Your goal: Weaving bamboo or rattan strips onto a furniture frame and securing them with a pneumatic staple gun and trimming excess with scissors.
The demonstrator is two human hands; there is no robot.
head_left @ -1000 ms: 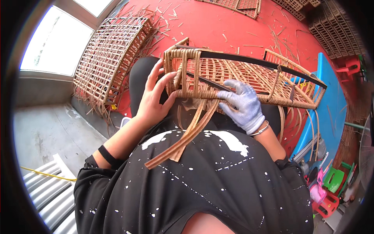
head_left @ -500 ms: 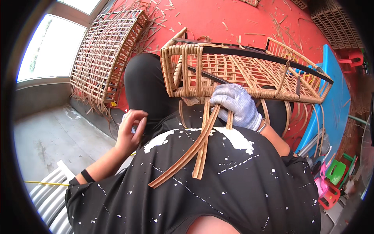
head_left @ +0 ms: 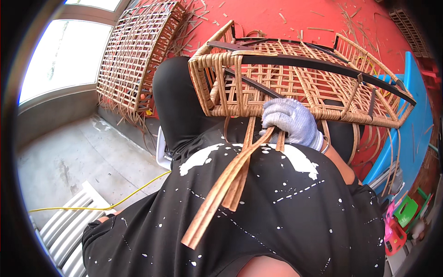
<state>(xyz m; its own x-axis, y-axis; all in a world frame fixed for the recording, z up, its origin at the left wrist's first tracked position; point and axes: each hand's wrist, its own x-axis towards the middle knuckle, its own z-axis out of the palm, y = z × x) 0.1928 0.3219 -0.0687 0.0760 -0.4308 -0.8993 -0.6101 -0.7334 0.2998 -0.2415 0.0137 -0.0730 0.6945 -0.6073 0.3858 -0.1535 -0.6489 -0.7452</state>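
A wicker frame (head_left: 295, 111) with woven tan strips and black metal bars lies tilted across my lap. My right hand (head_left: 291, 123), in a pale grey glove, is closed at its near edge. Its fingers wrap round flat rattan strips (head_left: 217, 210), whose loose ends hang over my black shirt towards me. Another short strip end (head_left: 280, 141) pokes out below the glove. The fingertips are partly hidden. Of my left arm only a sliver by the wristband shows at the lower left, beside the white slatted seat; the left hand itself is out of sight.
Another woven panel (head_left: 138, 51) leans by the window at the left. Strip scraps (head_left: 355, 27) litter the red floor. A blue board (head_left: 410, 120) stands at the right, near small coloured chairs (head_left: 406, 212). A yellow cord (head_left: 134, 194) runs over the white slatted seat (head_left: 74, 221).
My left hand has dropped from beside my knee down and back, out of view. The right hand keeps its hold, and the view has shifted slightly, with the strip ends swung nearer.
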